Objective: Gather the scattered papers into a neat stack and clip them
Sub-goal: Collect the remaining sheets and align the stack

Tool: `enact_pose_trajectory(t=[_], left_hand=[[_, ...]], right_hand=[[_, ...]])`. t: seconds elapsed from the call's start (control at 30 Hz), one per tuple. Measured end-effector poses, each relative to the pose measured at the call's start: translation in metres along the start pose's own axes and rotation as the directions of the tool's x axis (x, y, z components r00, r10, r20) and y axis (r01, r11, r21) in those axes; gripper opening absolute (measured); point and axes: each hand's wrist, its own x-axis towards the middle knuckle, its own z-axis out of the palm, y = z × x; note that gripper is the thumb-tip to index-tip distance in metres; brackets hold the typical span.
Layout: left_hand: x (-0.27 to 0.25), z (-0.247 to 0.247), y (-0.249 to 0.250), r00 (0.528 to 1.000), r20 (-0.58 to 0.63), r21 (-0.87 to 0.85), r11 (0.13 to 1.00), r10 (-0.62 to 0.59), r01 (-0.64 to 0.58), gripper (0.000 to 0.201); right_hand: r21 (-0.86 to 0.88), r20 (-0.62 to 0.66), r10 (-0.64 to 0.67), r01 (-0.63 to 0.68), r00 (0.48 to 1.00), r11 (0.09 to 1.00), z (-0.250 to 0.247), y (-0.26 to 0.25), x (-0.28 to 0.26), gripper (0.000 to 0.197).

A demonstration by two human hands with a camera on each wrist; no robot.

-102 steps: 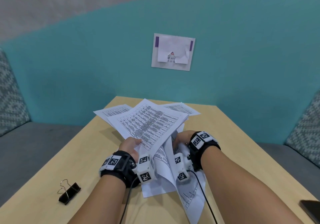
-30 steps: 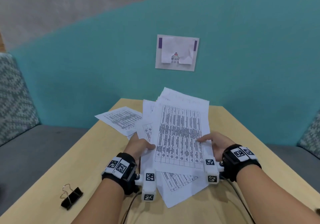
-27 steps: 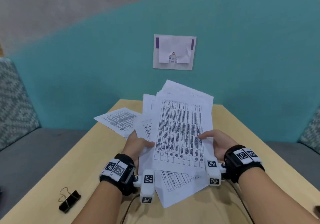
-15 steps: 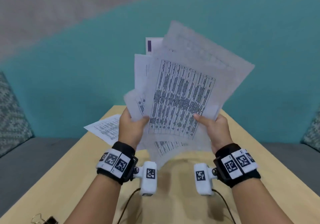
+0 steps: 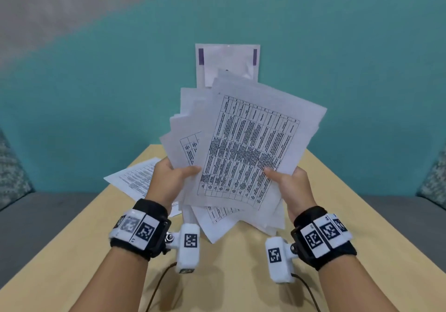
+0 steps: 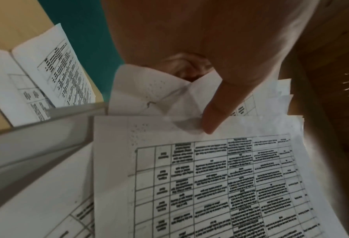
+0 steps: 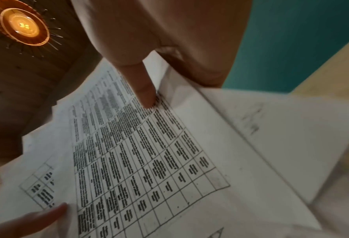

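Note:
A loose, fanned bundle of printed papers (image 5: 243, 147) stands nearly upright above the wooden table (image 5: 337, 203), its sheets askew. My left hand (image 5: 169, 178) grips its left edge, thumb on the front sheet. My right hand (image 5: 288, 181) grips the right edge the same way. In the left wrist view the thumb presses crumpled paper corners (image 6: 159, 93) against the top sheet (image 6: 220, 185). In the right wrist view the thumb lies on the printed table of the top sheet (image 7: 145, 153). One more printed sheet (image 5: 131, 178) lies flat on the table at left. The binder clip is out of view.
A teal wall (image 5: 96, 94) stands behind the table with a white notice (image 5: 226, 63) taped on it. Grey bench seats (image 5: 43, 215) with patterned cushions (image 5: 12, 174) flank the table on both sides.
Both hands lifted the bundle off the table and stood it nearly upright. My head view shifted, so the binder clip at the table's front left has left the frame.

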Motion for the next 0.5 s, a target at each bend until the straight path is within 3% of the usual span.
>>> enact_pose_trajectory(t=[0.1,0.33,0.4,0.5], left_hand=[[0.0014,-0.0017,0.0004,0.999,0.040,0.034,0.999,0.013,-0.014,0.033],[0.0000,-0.0066,0.0022,0.999,0.033,0.123,0.992,0.001,-0.005,0.021],[0.0004,-0.0068,0.0013,0.999,-0.028,0.037,0.999,-0.028,0.029,0.027],[0.0043,-0.0079,0.0021,0.981,-0.156,-0.146,0.985,-0.113,0.090,0.034]], right_hand=[[0.000,0.019,0.038,-0.038,0.999,0.999,-0.0027,0.0071,0.0015,0.025],[-0.095,0.006,-0.044,0.044,0.999,0.995,-0.0011,0.0056,0.0016,0.024],[-0.204,-0.020,-0.043,0.038,0.999,0.978,-0.0008,0.0083,0.0029,0.038],[-0.216,-0.095,0.051,-0.071,0.994,0.974,0.0004,0.0106,0.0024,0.084]])
